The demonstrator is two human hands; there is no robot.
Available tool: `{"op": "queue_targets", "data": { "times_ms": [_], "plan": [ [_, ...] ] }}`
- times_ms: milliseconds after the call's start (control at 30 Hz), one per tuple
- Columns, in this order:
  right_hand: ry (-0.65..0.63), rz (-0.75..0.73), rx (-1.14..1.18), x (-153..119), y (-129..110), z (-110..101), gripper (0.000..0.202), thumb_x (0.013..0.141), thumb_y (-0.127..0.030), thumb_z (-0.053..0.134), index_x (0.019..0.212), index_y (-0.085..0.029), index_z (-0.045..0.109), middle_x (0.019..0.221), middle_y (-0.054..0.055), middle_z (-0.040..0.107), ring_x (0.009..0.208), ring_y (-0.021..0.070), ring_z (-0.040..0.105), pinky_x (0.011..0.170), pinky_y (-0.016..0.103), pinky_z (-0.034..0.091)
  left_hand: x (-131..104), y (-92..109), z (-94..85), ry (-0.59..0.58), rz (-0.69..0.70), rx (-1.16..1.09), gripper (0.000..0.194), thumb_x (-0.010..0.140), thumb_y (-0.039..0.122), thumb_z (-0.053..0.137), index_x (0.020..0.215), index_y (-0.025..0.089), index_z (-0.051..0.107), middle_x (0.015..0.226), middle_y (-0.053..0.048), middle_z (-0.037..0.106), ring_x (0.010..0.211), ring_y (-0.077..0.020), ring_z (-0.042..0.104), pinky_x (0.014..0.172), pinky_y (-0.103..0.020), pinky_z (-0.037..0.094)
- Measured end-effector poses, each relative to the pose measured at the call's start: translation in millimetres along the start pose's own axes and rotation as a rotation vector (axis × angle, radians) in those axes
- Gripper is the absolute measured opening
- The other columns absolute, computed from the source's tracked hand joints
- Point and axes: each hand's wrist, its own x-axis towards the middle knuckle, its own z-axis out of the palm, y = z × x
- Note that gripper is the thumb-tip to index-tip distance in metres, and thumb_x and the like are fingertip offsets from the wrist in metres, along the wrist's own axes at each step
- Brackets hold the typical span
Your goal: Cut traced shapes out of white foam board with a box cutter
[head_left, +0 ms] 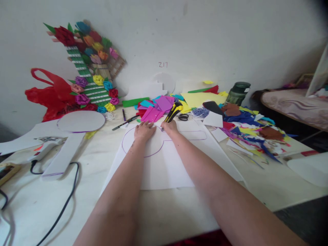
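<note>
A white board (164, 171) lies on the table, bearing a purple outline of a circle joined to a long narrow strip on its right. My left hand (145, 131) rests flat inside the circle, its fingers spread a little and holding nothing. Close beside it, my right hand (169, 127) grips a yellow and black utility knife (174, 111). The knife is tilted, with its tip down on the board where the circle meets the strip.
Coloured paper pieces (164, 103), scissors (183, 117) and a marker (125, 122) lie behind the board. Left are a white paddle shape (81, 121) and a corded glue gun (44, 150). Scraps (256, 130) and a dark bottle (237, 94) stand right.
</note>
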Motion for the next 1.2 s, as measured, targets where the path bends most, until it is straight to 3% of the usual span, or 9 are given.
{"op": "queue_targets", "data": {
  "times_ms": [767, 1200],
  "plan": [
    [0.001, -0.016, -0.216, -2.0, -3.7, 2.8, 0.019, 0.063, -0.025, 0.055, 0.074, -0.014, 0.066, 0.074, 0.01, 0.068, 0.077, 0.0213, 0.064, 0.064, 0.025, 0.046, -1.5, 1.3, 0.0, 0.007, -0.006, 0.007, 0.051, 0.086, 0.051, 0.033, 0.132, 0.033, 0.046, 0.146, 0.004, 0.035, 0.135, -0.0214, 0.025, 0.109, -0.044, 0.017],
    [0.008, 0.017, -0.166, -1.0, -2.2, 4.2, 0.017, 0.061, -0.022, 0.055, 0.071, -0.014, 0.065, 0.074, 0.009, 0.067, 0.075, 0.0212, 0.064, 0.063, 0.026, 0.046, -1.8, 1.0, -0.5, 0.008, -0.008, 0.0, 0.051, 0.085, 0.051, 0.034, 0.131, 0.034, 0.047, 0.146, 0.005, 0.035, 0.135, -0.0207, 0.024, 0.11, -0.043, 0.017]
  ]
}}
